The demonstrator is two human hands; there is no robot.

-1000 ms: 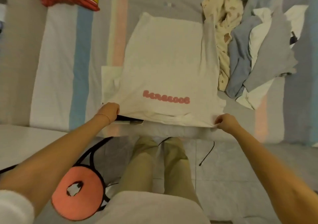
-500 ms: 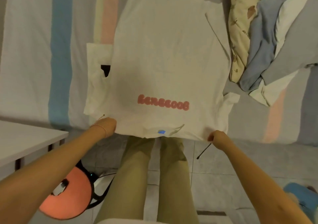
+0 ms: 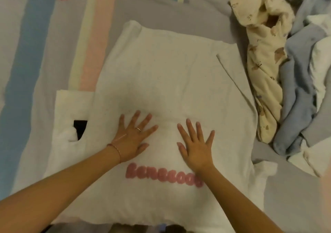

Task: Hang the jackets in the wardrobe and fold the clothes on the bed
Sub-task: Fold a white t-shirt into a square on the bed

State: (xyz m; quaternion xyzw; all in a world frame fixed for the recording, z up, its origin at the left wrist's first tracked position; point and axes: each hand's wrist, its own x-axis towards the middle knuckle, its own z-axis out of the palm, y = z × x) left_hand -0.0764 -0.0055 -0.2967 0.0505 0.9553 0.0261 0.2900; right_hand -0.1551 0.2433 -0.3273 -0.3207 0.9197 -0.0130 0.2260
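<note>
I watched the white T-shirt (image 3: 170, 75) lying spread flat on the bed (image 3: 35, 53), its pink lettering (image 3: 161, 174) toward the near edge. The left hand (image 3: 133, 137) and right hand (image 3: 196, 146) lay side by side on its middle, fingers straight and spread, palms pressed to the cloth, gripping nothing. A crumpled pile of clothes (image 3: 286, 89) sat just beside the shirt's right edge.

white tee (image 3: 161, 82) w/ pink lettering, flat on bed (image 3: 32, 53), unfolded clothes pile (image 3: 286, 82) right

Clothes pile (image 3: 295, 98) cut off (right edge).
</note>
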